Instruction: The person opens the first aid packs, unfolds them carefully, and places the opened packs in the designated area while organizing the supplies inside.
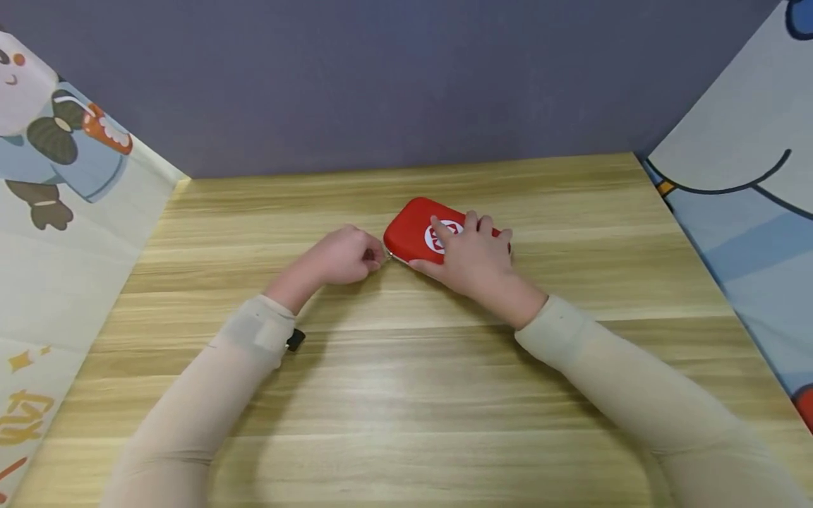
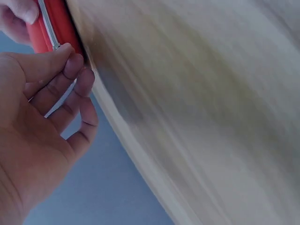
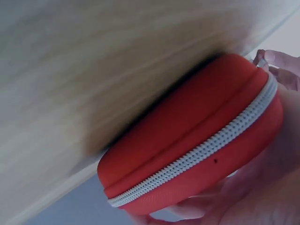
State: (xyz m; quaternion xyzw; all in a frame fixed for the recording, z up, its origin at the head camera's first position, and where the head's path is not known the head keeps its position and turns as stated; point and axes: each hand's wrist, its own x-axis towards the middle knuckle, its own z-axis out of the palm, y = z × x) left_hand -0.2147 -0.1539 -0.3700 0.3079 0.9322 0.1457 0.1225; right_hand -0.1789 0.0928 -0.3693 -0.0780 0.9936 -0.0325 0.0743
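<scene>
A red zip case (image 1: 413, 227) with a round white emblem lies on the wooden table, its long side slanting down to the right in the head view. My left hand (image 1: 351, 255) is at the case's left corner, where thumb and forefinger pinch the small zipper pull; the fingertips mostly hide it. From the right, my right hand (image 1: 476, 257) holds the case, thumb along the near edge and fingers spread over the top toward the far edge. A pale zipper (image 3: 201, 152) runs round the side, its teeth meshed along the stretch seen in the right wrist view.
The wooden table (image 1: 406, 395) ends at a dark blue-grey panel (image 1: 406, 85) behind. Cartoon-printed walls (image 1: 70, 233) stand at left and right. A small black object (image 1: 295, 340) shows at the left sleeve cuff.
</scene>
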